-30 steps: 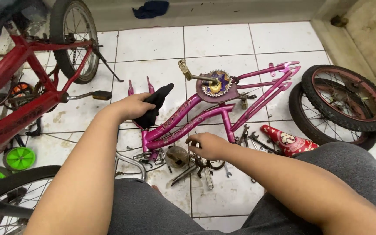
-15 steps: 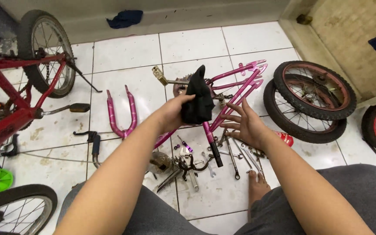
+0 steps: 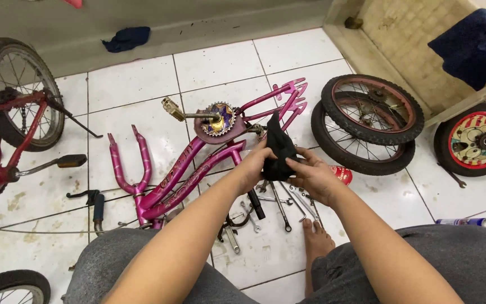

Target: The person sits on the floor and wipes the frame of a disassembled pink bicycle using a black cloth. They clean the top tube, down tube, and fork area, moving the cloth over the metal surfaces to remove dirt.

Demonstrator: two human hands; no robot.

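Both hands clamp the black bike seat [image 3: 279, 147] upright above the pink frame [image 3: 198, 169]: left hand [image 3: 256, 163] grips its side, right hand [image 3: 310, 174] pinches the lower edge to steady it. Wrenches [image 3: 279, 202] lie below. Half a second ago only the left held it; the right hung open.

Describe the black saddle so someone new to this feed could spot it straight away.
Start at the pink bike frame lying flat on the white tiled floor, then follow it toward its rear forks. Just in front of them, the left hand and right hand together hold the black saddle, raised above scattered wrenches. It is the only soft, dark, wedge-shaped piece among bare metal parts.
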